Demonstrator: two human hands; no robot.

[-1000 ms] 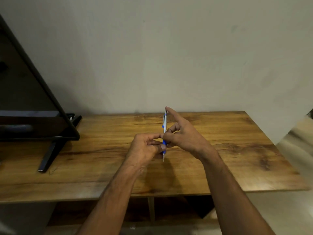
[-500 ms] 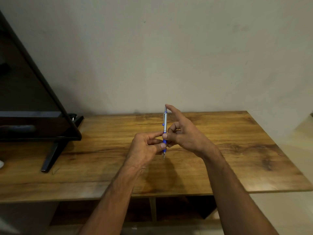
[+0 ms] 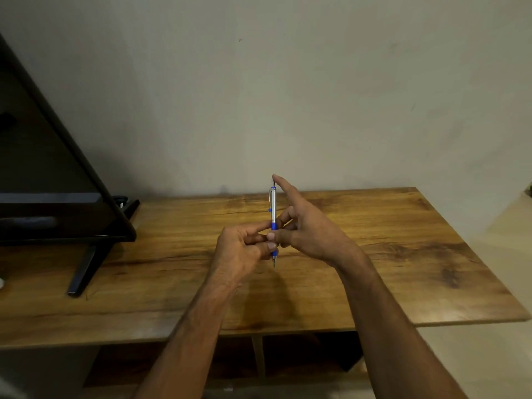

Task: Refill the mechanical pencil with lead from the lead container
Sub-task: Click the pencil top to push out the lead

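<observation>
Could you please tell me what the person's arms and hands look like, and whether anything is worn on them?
Both forearms are bare up to the bottom edge of the picture: no sleeves show. The left hand and right hand carry no gloves, and no ring, watch or bracelet is visible on either. The fingernails look short and unpainted.

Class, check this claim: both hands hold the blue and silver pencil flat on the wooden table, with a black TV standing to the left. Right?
Not quite. The head view shows the pencil held upright above the table by the left hand and right hand, not flat on it. The TV does stand left.
</observation>
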